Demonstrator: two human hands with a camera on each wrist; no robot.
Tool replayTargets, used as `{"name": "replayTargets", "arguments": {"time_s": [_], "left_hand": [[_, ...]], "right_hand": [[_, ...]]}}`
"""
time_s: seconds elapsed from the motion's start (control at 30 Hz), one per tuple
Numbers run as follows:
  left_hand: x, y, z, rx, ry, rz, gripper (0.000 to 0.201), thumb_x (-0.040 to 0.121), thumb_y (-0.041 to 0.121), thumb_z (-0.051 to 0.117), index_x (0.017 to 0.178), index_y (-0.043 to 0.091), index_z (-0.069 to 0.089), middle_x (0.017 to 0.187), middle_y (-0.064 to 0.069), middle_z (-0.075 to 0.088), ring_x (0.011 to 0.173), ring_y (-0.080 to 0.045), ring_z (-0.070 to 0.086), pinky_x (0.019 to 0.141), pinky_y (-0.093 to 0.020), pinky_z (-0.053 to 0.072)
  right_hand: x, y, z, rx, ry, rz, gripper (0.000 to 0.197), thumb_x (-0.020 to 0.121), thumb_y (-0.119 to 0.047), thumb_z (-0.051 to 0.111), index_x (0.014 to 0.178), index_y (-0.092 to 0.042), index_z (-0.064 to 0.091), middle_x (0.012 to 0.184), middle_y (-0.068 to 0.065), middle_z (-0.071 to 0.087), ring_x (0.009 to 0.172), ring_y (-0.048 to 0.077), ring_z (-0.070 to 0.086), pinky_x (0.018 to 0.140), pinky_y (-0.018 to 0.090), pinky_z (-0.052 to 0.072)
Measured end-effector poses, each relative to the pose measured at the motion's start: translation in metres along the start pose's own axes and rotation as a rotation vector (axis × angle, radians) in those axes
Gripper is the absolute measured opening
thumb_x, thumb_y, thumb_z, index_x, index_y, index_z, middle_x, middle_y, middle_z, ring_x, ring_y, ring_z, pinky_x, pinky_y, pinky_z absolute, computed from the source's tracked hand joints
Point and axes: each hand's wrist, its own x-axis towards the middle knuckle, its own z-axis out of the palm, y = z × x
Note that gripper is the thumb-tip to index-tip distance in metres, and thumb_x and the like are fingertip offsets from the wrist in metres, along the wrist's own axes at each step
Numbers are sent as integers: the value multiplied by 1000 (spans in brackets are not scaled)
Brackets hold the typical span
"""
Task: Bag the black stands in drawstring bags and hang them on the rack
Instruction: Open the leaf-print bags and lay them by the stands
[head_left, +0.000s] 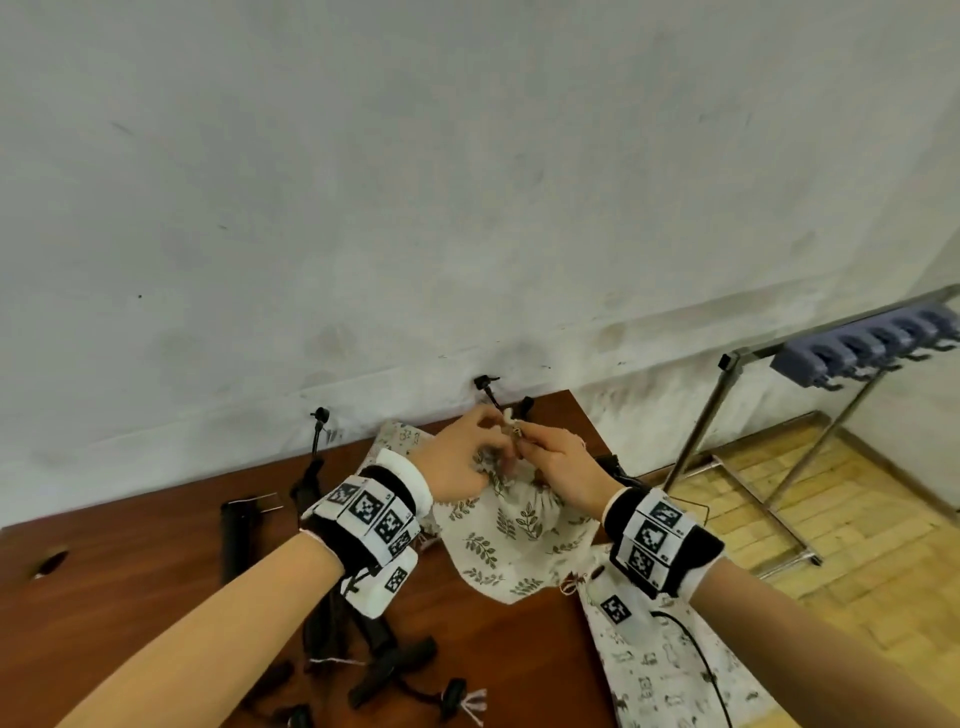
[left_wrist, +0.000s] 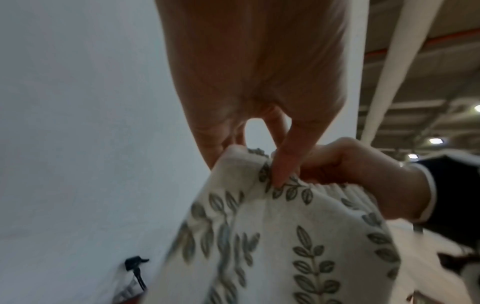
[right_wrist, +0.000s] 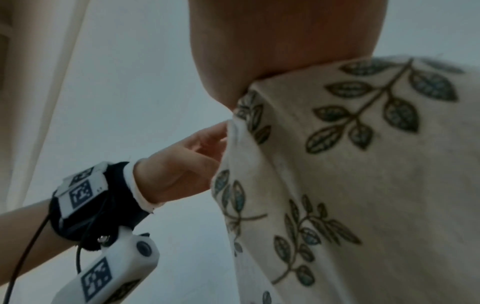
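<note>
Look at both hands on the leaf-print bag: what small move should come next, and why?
Probably pull the cord tighter. Both the left hand and right hand pinch the gathered mouth of the leaf-print bag, which is lifted above the table, not yet on the rack.

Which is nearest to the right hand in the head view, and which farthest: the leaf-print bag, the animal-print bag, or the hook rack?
1. Leaf-print bag: gathered neck pinched by the right hand, mid-table.
2. Animal-print bag: flat on the table, near-right corner, under the right wrist.
3. Hook rack: on the metal stand, far right, off the table.
</note>
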Motion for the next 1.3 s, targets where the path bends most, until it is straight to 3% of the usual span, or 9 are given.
{"name": "replayTargets", "arguments": {"time_s": [0.13, 0.33, 0.5, 0.63, 0.77, 0.93, 1.07, 1.23, 1.3], "left_hand": [[-2, 1, 19, 134, -69, -27, 43, 77, 3, 56, 114, 23, 59, 128, 4, 37, 105, -20, 53, 90, -33, 48], [-12, 8, 32, 349, -63, 12, 33, 81, 7, 53, 110, 17, 65, 129, 9, 47, 85, -13, 54, 65, -18, 39], [-35, 5, 50, 542, 125, 331, 23, 74, 22, 63, 95, 21, 73, 128, 12, 61, 119, -15, 52, 93, -35, 48], [-52, 0, 63, 533, 131, 375, 24, 85, 40, 57, 82, 23, 74, 122, 14, 65, 119, -12, 53, 93, -33, 45], [-59, -14, 71, 595, 133, 385, 28, 89, 34, 52, 78, 23, 75, 118, 13, 67, 117, -13, 56, 90, -37, 49], [-49, 1, 103, 818, 9, 637, 26, 85, 24, 50, 84, 20, 75, 102, 4, 71, 109, -14, 58, 93, -32, 45], [-35, 4, 122, 975, -241, 386, 31, 86, 25, 47, 60, 21, 62, 64, 4, 62, 57, -18, 49, 79, -30, 35], [-28, 7, 127, 837, -220, -84, 22, 98, 21, 33, 105, 17, 54, 87, -5, 67, 80, -27, 62, 69, -33, 38], [-27, 12, 138, 860, -279, -167, 20, 96, 24, 41, 104, 16, 59, 96, -6, 66, 89, -27, 63, 71, -32, 33]], "right_hand": [[-10, 2, -12, -336, -48, -7, 18, 100, -18, 42, 95, -27, 57, 83, -5, 61, 83, 15, 56, 72, 18, 37], [-27, 19, -25, -988, -227, 72, 20, 97, -24, 38, 94, -19, 57, 96, 7, 68, 89, 27, 63, 67, 31, 37], [-38, 47, -47, -789, -289, 353, 32, 95, -15, 42, 119, -6, 60, 115, 16, 64, 104, 31, 60, 86, 35, 49], [-48, 60, -68, -807, -269, 424, 32, 94, -13, 41, 116, -2, 62, 115, 18, 63, 102, 32, 59, 83, 33, 46], [-64, 61, -69, -819, -256, 427, 30, 92, -11, 42, 109, 5, 62, 106, 22, 64, 86, 30, 57, 71, 32, 43], [-65, 82, -30, -890, -295, 420, 28, 94, -17, 45, 111, -4, 63, 115, 12, 64, 100, 27, 61, 82, 33, 50], [-64, 100, 0, -942, -302, 461, 28, 93, -13, 41, 111, -9, 63, 116, 13, 64, 103, 31, 62, 91, 45, 51], [-79, 122, 33, -1084, -452, 638, 34, 93, -12, 42, 124, -7, 57, 132, 16, 55, 125, 38, 48, 110, 60, 28], [-89, 128, 46, -1117, -577, 672, 41, 95, -13, 43, 135, -6, 49, 140, 17, 49, 130, 39, 43, 111, 61, 26]]}}
